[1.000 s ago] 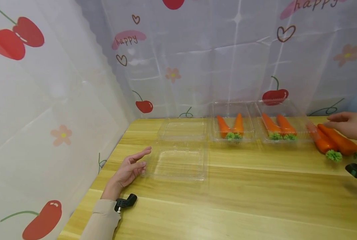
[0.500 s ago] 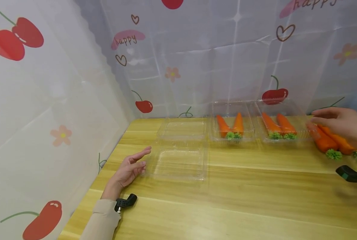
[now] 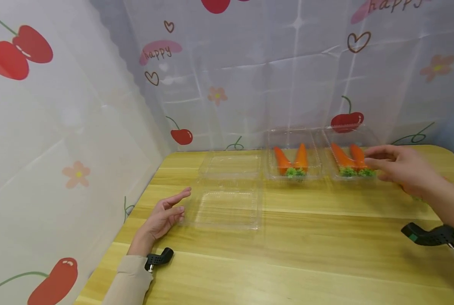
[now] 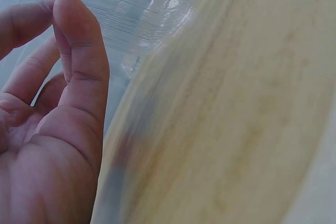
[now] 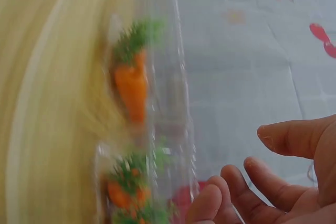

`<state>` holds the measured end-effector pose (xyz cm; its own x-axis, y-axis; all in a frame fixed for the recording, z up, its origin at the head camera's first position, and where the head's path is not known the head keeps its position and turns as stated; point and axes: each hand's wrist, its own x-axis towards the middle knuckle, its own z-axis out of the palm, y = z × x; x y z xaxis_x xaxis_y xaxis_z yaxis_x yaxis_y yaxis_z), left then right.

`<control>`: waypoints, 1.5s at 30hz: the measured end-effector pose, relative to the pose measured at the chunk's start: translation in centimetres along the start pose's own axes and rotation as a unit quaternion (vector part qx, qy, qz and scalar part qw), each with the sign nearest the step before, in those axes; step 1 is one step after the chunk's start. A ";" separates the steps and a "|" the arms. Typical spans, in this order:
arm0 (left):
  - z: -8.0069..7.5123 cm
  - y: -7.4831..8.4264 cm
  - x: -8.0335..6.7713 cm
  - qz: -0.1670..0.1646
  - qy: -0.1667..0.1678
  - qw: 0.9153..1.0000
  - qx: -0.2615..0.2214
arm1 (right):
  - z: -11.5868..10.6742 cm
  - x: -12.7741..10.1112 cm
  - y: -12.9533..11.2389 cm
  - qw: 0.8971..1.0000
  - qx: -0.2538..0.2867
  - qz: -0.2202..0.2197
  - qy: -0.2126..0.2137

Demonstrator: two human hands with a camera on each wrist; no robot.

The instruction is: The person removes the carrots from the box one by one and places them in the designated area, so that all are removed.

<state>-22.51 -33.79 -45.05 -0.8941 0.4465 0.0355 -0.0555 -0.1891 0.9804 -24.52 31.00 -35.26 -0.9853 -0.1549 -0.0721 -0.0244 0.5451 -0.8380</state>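
Boxes point(image 3: 293, 159) point(image 3: 349, 159) hold two carrots point(image 3: 292, 160) each; the open tray point(image 3: 227, 207) lies bare. Both grips slack: left hand point(image 3: 162, 218) beside the tray, right hand point(image 3: 400, 171) by the boxes.

Cherry-print curtain point(image 3: 250, 76) behind wooden table point(image 3: 288, 262)

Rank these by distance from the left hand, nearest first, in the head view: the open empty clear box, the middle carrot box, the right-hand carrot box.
1. Open empty clear box, right beside the left hand, at its fingers.
2. Middle carrot box, farther back and to the right.
3. Right-hand carrot box, farthest right, by the right hand.
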 end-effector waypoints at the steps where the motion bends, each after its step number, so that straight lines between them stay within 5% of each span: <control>1: 0.0 0.0 -0.1 0.000 0.000 1.000 0.000 | 0.5 0.0 -0.2 1.000 0.009 -0.001 -0.010; 14: 0.3 0.2 -0.3 0.001 0.003 1.000 -0.009 | 7.7 -0.2 -2.9 0.992 0.085 -0.010 -0.098; 34: 0.0 0.2 -0.4 0.012 -0.003 1.000 -0.014 | 17.7 0.6 -4.7 0.946 0.214 -0.014 -0.245; 45: -0.4 0.3 -0.5 0.014 -0.008 1.000 -0.014 | 21.0 1.7 -5.7 0.929 0.256 0.000 -0.265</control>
<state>-22.24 -34.48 -44.82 -0.8885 0.4540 0.0664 -0.0431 -0.2266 0.9730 -22.46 10.30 -41.92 -0.7600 -0.6136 -0.2142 0.1931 0.1016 -0.9759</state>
